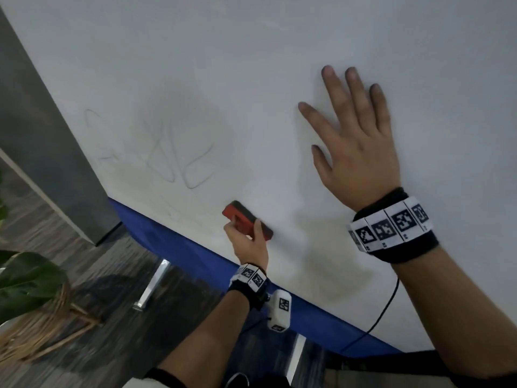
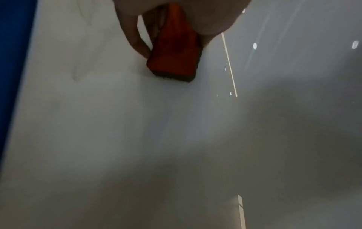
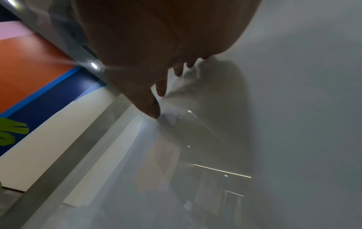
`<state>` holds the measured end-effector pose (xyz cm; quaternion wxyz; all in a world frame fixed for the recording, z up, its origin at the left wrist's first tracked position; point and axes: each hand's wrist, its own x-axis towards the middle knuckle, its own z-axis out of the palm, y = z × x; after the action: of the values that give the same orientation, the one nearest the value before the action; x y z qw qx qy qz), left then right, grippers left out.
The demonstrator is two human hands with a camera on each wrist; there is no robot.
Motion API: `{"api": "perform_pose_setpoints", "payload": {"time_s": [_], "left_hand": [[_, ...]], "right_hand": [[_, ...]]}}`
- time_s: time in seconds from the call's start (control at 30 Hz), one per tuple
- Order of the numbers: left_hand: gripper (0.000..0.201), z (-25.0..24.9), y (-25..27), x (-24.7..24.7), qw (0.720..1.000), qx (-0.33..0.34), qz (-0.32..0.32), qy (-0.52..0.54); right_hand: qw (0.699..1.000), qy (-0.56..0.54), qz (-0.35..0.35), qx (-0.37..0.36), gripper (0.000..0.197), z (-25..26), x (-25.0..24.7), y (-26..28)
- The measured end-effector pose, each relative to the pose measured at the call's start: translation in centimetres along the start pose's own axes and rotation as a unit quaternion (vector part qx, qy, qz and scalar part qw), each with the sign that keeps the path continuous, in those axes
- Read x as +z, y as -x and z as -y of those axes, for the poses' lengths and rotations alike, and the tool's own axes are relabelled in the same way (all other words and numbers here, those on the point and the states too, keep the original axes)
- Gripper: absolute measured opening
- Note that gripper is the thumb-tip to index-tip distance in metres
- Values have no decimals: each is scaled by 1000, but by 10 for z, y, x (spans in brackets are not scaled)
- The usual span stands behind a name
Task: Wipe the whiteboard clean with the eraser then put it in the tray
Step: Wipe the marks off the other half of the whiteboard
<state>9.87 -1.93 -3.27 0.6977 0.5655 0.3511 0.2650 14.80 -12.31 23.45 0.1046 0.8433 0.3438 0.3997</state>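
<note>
A white whiteboard point(image 1: 251, 79) fills most of the head view, with faint grey pen marks point(image 1: 179, 161) at its lower left. My left hand point(image 1: 247, 242) grips a red eraser point(image 1: 246, 219) with a dark felt face, held flat against the board near its lower edge, right of the marks. The left wrist view shows the eraser point(image 2: 174, 57) pinched between thumb and fingers on the board. My right hand point(image 1: 352, 135) lies flat on the board with fingers spread, up and right of the eraser; its fingertips point(image 3: 160, 91) touch the surface. No tray is visible.
A blue strip point(image 1: 181, 247) runs along the board's lower edge, with metal legs point(image 1: 152, 284) below. A potted plant in a wicker basket point(image 1: 36, 303) stands on the floor at lower left. A grey wall panel point(image 1: 42, 135) borders the board's left side. A black cable point(image 1: 386, 312) hangs from my right wrist.
</note>
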Motion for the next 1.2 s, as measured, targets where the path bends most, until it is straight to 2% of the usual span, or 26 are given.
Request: {"api": "perform_pose_setpoints", "payload": {"time_s": [0.1,0.17,0.27,0.37,0.4,0.5,0.57,0.67,0.7,0.77,0.87,0.93,0.97,1.03,1.13,1.17,1.2], "left_hand": [[48,-4,30,21,997,1,51,52],[50,8,29,23,997,-6,61,48],[49,39,0,7,999,-45,25,14],[49,67,-33,-12,989,-147,-16,-8],[49,71,-38,-15,989,-149,-24,-2],[45,67,-49,-10,997,-71,-22,13],[46,69,-50,-8,998,-61,-16,29],[51,88,-53,-9,996,-76,-43,22],[53,103,-57,-6,993,-104,-55,16],[53,134,-56,1,976,-205,-71,5],[47,162,-44,8,923,-380,-44,39],[46,158,-45,10,910,-410,-40,46],[47,149,-50,10,917,-392,-51,45],[51,117,-67,2,950,-299,-87,33],[52,46,-92,-15,994,-46,-98,36],[54,24,-96,-17,995,36,-84,30],[56,11,-99,-17,994,86,-71,20]], "right_hand": [[1000,-6,-7,1,60,2,-1,1],[1000,-8,-8,9,60,3,0,3],[1000,-9,-1,25,61,6,6,8],[999,-6,8,42,64,11,13,18],[999,-5,9,44,65,14,15,22],[999,-8,-1,48,61,21,18,29],[998,-12,-16,54,55,26,20,29],[996,-12,-31,80,52,34,24,28],[996,-10,-30,86,53,35,27,28],[996,2,-21,90,56,38,32,29],[996,21,-19,88,62,41,37,32],[996,25,-28,84,61,42,40,33],[996,28,-32,84,60,42,41,34],[994,33,-42,91,59,46,44,31],[991,12,-61,115,59,55,49,25],[992,-1,-62,114,60,59,52,23],[993,-11,-56,104,61,64,56,22]]}}
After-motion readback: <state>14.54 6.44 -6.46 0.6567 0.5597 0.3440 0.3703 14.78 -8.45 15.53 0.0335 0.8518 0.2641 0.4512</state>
